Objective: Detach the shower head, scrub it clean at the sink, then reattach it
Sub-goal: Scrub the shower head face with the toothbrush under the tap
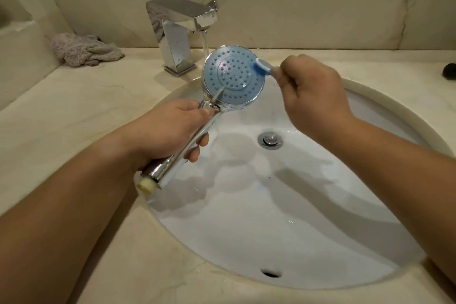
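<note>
A chrome shower head [233,76] with a blue nozzle face is held over the white sink [283,205], face toward me, under the running water. My left hand [170,131] grips its chrome handle, whose cream threaded end points at the sink's left rim. My right hand [313,94] holds a blue and white toothbrush [262,66], its bristles pressed against the right edge of the nozzle face. Water streams from the chrome faucet [180,29] onto the top of the head.
A crumpled grey-pink cloth [84,50] lies on the beige stone counter [74,111] at the back left. A dark round object [449,71] sits at the right edge. The sink drain [270,140] is in the basin's middle.
</note>
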The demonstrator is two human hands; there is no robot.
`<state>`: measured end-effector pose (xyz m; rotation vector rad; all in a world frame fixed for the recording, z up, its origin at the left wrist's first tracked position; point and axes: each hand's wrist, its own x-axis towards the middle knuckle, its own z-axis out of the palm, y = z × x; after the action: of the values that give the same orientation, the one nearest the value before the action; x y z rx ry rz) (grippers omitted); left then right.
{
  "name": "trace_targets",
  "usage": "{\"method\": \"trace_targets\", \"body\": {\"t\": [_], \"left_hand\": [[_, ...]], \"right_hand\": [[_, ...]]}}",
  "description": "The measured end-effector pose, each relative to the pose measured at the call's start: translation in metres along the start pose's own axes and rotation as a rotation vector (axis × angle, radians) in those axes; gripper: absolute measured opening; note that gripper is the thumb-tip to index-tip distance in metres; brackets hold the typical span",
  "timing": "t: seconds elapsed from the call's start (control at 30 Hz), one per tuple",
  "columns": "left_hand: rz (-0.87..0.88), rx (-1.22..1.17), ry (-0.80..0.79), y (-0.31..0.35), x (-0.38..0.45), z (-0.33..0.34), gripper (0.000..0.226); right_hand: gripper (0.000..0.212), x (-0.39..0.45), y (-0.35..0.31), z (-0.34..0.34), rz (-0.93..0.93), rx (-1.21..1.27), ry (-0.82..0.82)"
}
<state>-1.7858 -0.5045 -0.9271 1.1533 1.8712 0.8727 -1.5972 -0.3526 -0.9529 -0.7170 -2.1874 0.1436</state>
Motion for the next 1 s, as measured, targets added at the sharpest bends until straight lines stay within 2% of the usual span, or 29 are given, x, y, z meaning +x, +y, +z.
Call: {"method": "trace_targets", "body": {"t": [0.13, 0.23, 0.37, 0.47, 0.6, 0.73, 0.87, 0.97, 1.0], "left_hand": [[-0.003, 0.086, -0.011, -0.002, 0.001, 0.001, 0.033], [0.005, 0.08, -0.005, -0.001, 0.001, 0.002, 0.033], [-0.019, 0.128, -0.002, 0.0, 0.001, 0.003, 0.033], [-0.012, 0.131, 0.005, 0.002, 0.001, 0.005, 0.035], [-0.007, 0.3, 0.015, 0.002, 0.0, 0.007, 0.038], [0.019, 0.36, 0.037, 0.008, -0.002, 0.011, 0.038], [0.012, 0.536, 0.042, 0.01, -0.004, 0.014, 0.037], [0.021, 0.514, 0.045, 0.011, -0.002, 0.015, 0.037], [0.018, 0.525, 0.045, 0.01, -0.002, 0.015, 0.038]], "right_hand": [[0.024, -0.006, -0.006, 0.003, -0.183, -0.034, -0.071], [0.026, 0.004, 0.0, 0.0, 0.018, -0.001, 0.01], [0.026, -0.004, -0.004, 0.006, -0.13, -0.025, -0.049], [0.027, 0.005, 0.003, 0.001, 0.05, -0.001, 0.002], [0.032, -0.003, -0.005, 0.006, -0.108, -0.037, -0.062], [0.027, 0.011, -0.001, 0.0, 0.041, -0.042, 0.009], [0.027, -0.001, -0.018, 0.008, -0.189, -0.071, -0.053], [0.029, 0.011, -0.014, 0.002, -0.063, -0.063, -0.005], [0.026, 0.008, -0.014, 0.003, -0.099, -0.068, -0.024]]}}
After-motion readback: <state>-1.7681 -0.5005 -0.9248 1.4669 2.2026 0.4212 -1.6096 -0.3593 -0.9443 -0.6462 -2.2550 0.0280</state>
